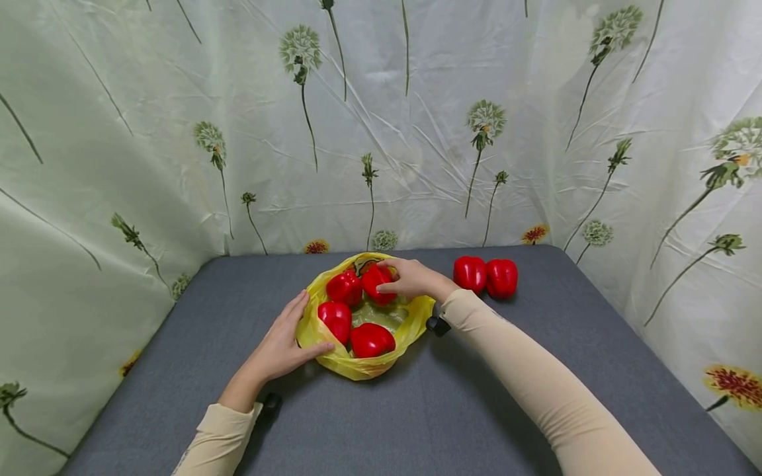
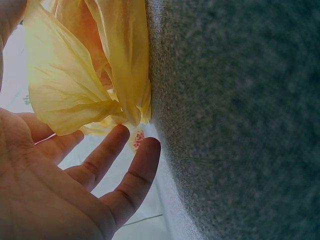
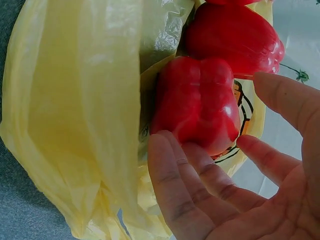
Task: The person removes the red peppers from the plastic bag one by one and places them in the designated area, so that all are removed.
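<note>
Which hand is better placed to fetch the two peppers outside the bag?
Probably the right hand: it is nearer the outside peppers, its arm on their side of the bag; the left hand is at the opposite side.

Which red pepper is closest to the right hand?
The back-right pepper in the yellow bag: the right hand reaches over it. Three other bagged peppers and two peppers outside are farther away.

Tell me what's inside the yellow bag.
Four red peppers show in the yellow bag; the right hand partly covers one. Whatever lies directly under the peppers is hidden.
</note>
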`<state>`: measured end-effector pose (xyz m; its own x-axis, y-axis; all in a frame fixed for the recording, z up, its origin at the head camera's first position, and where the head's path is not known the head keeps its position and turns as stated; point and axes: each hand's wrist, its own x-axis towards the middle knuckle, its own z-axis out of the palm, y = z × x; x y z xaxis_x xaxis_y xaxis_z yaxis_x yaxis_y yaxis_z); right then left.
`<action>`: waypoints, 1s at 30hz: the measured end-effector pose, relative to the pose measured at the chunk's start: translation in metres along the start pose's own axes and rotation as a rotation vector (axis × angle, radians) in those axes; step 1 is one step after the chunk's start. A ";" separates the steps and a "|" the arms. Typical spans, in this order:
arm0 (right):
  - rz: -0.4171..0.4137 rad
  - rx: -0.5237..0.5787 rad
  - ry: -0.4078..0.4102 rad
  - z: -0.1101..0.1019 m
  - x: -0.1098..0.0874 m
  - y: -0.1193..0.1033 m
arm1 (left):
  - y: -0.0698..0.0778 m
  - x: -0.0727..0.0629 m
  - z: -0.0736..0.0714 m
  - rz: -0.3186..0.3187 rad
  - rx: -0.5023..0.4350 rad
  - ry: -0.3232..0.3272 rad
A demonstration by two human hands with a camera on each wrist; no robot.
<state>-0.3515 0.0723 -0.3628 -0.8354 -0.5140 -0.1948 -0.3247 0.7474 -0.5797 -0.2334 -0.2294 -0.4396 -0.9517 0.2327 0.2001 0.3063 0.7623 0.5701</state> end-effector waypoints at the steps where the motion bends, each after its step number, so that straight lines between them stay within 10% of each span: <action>1: 0.003 -0.004 -0.001 0.000 0.000 0.000 | 0.000 0.000 0.000 0.000 0.001 0.000; 30: 0.054 -0.027 -0.018 -0.002 0.006 -0.015 | 0.000 0.000 0.000 0.014 -0.005 0.008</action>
<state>-0.3527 0.0592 -0.3538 -0.8439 -0.4799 -0.2398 -0.2915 0.7853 -0.5462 -0.2333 -0.2295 -0.4400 -0.9473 0.2385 0.2139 0.3193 0.7559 0.5716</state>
